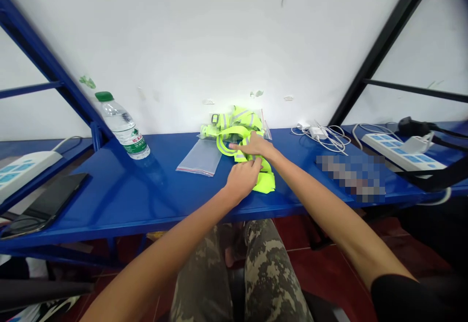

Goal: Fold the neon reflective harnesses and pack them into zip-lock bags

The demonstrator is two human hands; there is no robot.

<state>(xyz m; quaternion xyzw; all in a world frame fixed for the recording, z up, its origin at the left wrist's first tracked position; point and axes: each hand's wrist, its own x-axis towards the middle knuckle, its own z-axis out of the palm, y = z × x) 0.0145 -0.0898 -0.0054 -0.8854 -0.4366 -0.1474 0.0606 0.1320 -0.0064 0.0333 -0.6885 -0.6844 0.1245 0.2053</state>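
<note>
A bunched neon-yellow reflective strap (266, 183) with grey stripes lies on the blue table, its near end flat toward the front edge. My left hand (243, 180) is closed with its fingertips pinching the strap's near part. Just beyond it, my right hand (256, 145) reaches over the pile, its fingers curled around the strap and its thumb pointing left. Behind both hands sits more folded yellow strap with a black buckle (215, 119), partly in clear plastic. A flat, clear zip bag (200, 157) lies left of the hands.
A water bottle (126, 129) with a green cap stands at the left. A dark phone (47, 204) and a white power strip (25, 168) are farther left. White cables (325, 136) and another power strip (402, 152) lie at the right. A white wall (234, 44) rises behind the table.
</note>
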